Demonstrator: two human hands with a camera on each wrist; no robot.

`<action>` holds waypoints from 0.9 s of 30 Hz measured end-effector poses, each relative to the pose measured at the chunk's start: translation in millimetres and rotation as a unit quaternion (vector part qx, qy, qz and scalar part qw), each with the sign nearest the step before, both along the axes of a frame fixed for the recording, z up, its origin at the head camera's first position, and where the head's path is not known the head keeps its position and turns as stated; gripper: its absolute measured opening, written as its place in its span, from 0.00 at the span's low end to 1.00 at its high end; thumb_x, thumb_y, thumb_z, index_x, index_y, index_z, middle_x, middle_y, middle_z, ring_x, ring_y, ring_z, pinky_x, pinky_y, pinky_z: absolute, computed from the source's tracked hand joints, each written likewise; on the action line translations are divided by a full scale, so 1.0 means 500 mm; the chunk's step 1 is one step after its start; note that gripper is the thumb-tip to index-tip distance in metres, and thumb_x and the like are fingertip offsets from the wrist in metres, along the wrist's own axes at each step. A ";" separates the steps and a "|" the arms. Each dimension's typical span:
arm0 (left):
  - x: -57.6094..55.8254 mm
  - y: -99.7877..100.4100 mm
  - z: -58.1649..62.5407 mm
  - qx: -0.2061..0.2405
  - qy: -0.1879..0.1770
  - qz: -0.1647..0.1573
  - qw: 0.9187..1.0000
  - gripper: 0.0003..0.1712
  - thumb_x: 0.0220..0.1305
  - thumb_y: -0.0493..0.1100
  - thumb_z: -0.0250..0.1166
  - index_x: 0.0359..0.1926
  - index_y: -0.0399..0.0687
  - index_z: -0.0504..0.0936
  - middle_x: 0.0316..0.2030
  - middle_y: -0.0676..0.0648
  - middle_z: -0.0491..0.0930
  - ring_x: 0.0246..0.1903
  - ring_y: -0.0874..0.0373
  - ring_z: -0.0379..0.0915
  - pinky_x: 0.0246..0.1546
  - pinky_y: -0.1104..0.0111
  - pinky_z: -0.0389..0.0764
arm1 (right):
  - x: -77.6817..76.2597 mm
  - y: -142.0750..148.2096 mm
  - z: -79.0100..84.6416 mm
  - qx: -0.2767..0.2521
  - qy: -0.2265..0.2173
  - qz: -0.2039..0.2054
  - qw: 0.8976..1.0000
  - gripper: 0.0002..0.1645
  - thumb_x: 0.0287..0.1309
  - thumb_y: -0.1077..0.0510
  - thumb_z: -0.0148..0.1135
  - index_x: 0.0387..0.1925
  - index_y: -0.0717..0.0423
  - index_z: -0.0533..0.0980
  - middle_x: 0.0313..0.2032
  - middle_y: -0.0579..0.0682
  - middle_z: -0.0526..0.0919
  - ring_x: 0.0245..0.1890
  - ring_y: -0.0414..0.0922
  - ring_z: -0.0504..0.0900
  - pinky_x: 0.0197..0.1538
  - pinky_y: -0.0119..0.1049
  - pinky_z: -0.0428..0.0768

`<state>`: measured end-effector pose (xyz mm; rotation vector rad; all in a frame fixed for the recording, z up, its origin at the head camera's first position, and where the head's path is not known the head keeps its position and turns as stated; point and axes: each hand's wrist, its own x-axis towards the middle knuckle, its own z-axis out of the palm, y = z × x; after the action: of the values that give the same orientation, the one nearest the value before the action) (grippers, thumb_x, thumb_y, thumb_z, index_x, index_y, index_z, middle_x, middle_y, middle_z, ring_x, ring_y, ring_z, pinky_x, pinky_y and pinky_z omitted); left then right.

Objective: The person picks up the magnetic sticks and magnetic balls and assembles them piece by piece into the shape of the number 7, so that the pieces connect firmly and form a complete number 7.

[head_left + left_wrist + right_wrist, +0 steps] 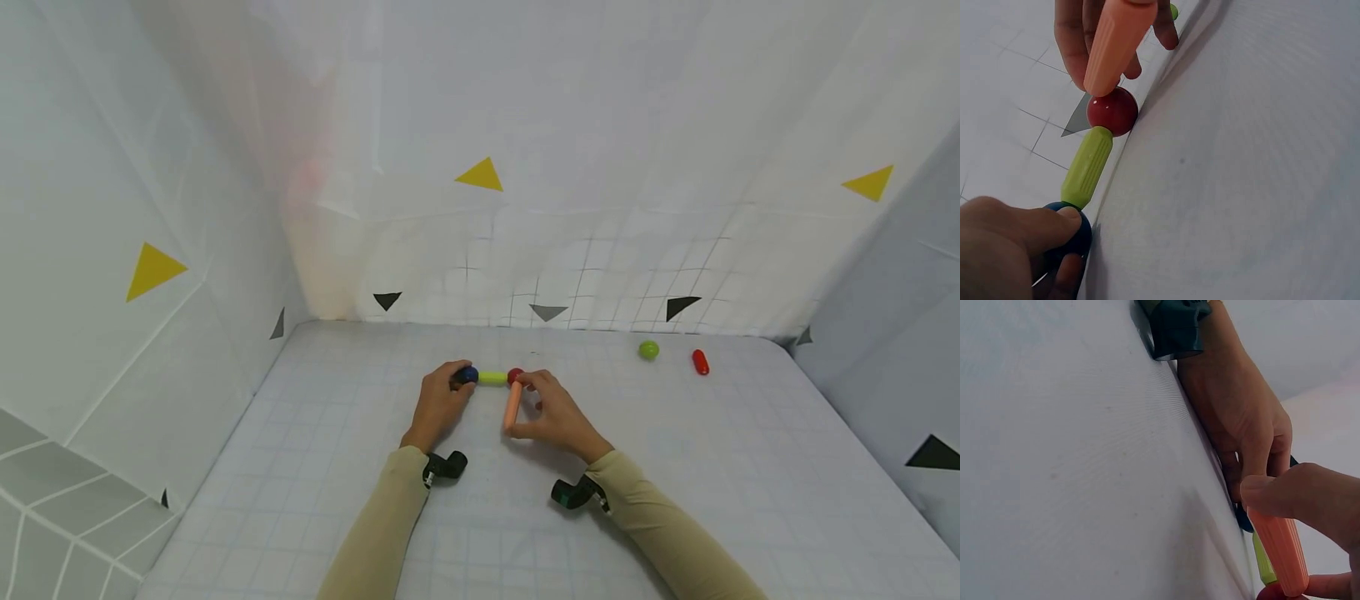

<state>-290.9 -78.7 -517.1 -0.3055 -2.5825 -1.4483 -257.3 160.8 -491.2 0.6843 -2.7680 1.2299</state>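
Your left hand (438, 403) pinches one blue ball (470, 374); your right hand (557, 417), thumb and fingertips spread, grips one ribbed orange rod (513, 407) lengthwise. Between your fingers sit one lime rod (492, 378), one red ball (514, 376) (glossy).

A green ball (648, 350) lies near the far edge of the white table (720, 467), toward the right, and a short red rod (701, 362) lies just beside it, further right. Faint grid lines cross the tabletop. Behind it hangs a white back sheet (615, 108), gridded low down, with two yellow triangles above and two black shapes and a grey triangle (549, 312) below. The left wall (90, 192) bears a yellow triangle (155, 271) and, at lower left, grey panels (52, 475) with white lines. The right wall (885, 333) carries a black triangle (933, 453).
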 end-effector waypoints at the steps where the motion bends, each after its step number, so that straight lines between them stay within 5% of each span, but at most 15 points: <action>1: 0.000 0.000 0.000 -0.001 0.003 0.000 1.000 0.24 0.71 0.39 0.70 0.66 0.45 0.80 0.59 0.46 0.81 0.51 0.55 0.80 0.54 0.59 0.81 | 0.000 -0.001 0.000 -0.001 -0.001 -0.001 1.000 0.48 0.45 0.48 0.87 0.64 0.61 0.73 0.57 0.54 0.74 0.55 0.53 0.75 0.51 0.45 0.83; 27: 0.000 0.001 0.001 -0.005 0.014 -0.001 1.000 0.24 0.70 0.37 0.71 0.66 0.44 0.81 0.59 0.45 0.82 0.51 0.54 0.81 0.54 0.59 0.81 | -0.001 -0.008 -0.020 0.023 0.011 -0.018 1.000 0.46 0.46 0.49 0.86 0.64 0.59 0.75 0.55 0.56 0.74 0.54 0.51 0.74 0.54 0.48 0.83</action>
<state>-290.7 -78.0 -516.5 -0.3266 -2.5686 -1.4229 -257.8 157.0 -501.4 0.6450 -2.7859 1.1504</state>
